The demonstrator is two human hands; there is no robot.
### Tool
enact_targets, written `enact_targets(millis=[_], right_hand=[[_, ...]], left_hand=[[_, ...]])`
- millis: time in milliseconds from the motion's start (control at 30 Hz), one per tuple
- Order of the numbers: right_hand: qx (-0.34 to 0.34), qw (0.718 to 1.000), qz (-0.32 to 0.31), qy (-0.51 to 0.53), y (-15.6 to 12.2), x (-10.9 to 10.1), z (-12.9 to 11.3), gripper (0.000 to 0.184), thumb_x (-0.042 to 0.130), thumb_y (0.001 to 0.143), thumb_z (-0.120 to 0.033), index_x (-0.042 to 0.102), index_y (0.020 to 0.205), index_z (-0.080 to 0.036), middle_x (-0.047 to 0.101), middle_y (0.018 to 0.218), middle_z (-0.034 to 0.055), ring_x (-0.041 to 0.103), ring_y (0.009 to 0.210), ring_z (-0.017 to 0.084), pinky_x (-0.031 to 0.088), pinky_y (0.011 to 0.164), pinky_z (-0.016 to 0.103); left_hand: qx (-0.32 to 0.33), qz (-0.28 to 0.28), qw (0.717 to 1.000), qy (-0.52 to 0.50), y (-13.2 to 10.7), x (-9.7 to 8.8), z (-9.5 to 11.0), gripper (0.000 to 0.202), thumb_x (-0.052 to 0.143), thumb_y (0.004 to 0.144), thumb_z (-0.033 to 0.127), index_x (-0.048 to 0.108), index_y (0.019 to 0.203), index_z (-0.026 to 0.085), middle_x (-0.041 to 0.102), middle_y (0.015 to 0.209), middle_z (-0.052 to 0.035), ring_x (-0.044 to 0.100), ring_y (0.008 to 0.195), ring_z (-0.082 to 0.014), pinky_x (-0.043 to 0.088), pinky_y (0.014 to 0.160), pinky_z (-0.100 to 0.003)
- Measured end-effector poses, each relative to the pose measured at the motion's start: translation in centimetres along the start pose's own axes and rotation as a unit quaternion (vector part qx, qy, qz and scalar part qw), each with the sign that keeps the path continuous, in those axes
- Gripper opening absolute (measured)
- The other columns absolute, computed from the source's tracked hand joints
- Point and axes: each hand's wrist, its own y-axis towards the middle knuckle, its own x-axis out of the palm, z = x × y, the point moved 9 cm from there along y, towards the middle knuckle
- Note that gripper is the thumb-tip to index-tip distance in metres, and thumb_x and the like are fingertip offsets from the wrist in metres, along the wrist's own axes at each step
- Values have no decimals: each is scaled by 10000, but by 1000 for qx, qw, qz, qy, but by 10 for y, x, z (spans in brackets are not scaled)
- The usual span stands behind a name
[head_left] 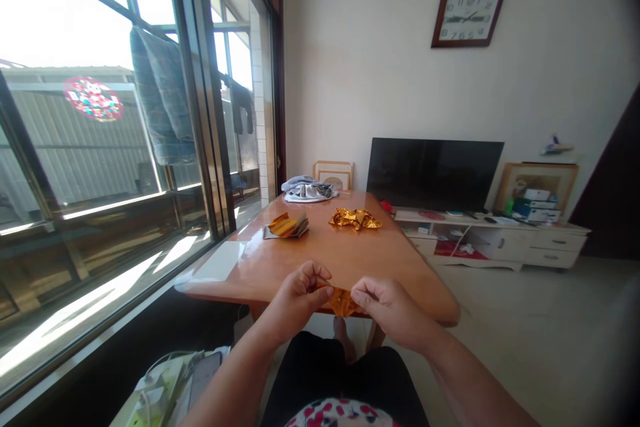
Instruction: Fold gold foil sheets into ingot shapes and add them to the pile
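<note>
The left hand (300, 292) and right hand (387, 304) are pinching a gold foil piece (344, 302) between them, its long axis running hand to hand, at the near edge of the tabletop (350, 260). Beyond them, a foil stack (286, 225) and crumpled foil shapes (355, 218) are lying.

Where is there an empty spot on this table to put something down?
Widest bare wood: the table between both hands and the stack of gold sheets and heap of folded gold pieces. The strip along the right edge is free too. The far end is crowded by a crumpled cloth. The left hand and right hand pinch gold paper at the near edge.
</note>
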Motion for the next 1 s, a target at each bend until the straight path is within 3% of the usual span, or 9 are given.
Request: enact_targets(millis=[200, 333, 667, 800, 900, 1000], right_hand=[[18, 998, -25, 49, 1, 12, 1, 244, 588, 934, -427, 679, 958, -202, 722, 865, 15, 642, 751, 165, 474, 650, 252], [1, 999, -19, 32, 3, 15, -9, 225, 598, 926, -400, 685, 866, -201, 723, 810, 19, 656, 753, 176, 485, 659, 266], [16, 998, -17, 65, -5, 14, -1, 210, 586, 931, -354, 646, 822, -185, 674, 756, 6, 601, 698, 151, 455, 628, 251], [31, 994, -23, 98, -5, 16, 5, 242, 598, 929, -386, 646, 826, -173, 666, 745, 7, 592, 684, 145, 450, 624, 248], [41, 991, -9, 126, -5, 15, 10, 275, 605, 929, -422, 646, 835, -166, 651, 758, 10, 579, 698, 145, 451, 632, 253], [42, 990, 12, 135, -4, 14, 13, 291, 615, 928, -438, 647, 837, -164, 633, 761, 6, 562, 705, 139, 449, 646, 256]], left_hand=[[19, -6, 999, 37, -2, 4, 2, 342, 747, 841, 277, 465, 1018, 196, 577, 727, 47, 571, 645, -92, 419, 596, -203], [24, -19, 997, 64, -2, 9, 2, 338, 737, 854, 265, 458, 1034, 199, 574, 711, 49, 546, 638, -90, 360, 569, -202], [-30, -81, 996, -4, -10, 11, 3, 321, 695, 889, 298, 508, 1124, 185, 687, 862, -39, 674, 834, -185, 476, 797, -319], [-63, -52, 997, 2, -9, 4, -4, 291, 662, 907, 304, 545, 1139, 171, 706, 856, -51, 693, 823, -187, 476, 788, -304], [-74, -6, 997, -13, -8, -2, -6, 298, 609, 940, 403, 592, 1120, 165, 698, 855, -52, 699, 840, -200, 499, 819, -331], [-59, -14, 998, 4, -7, 5, -4, 335, 636, 918, 460, 651, 1018, 141, 695, 861, -62, 671, 811, -173, 497, 800, -303]])
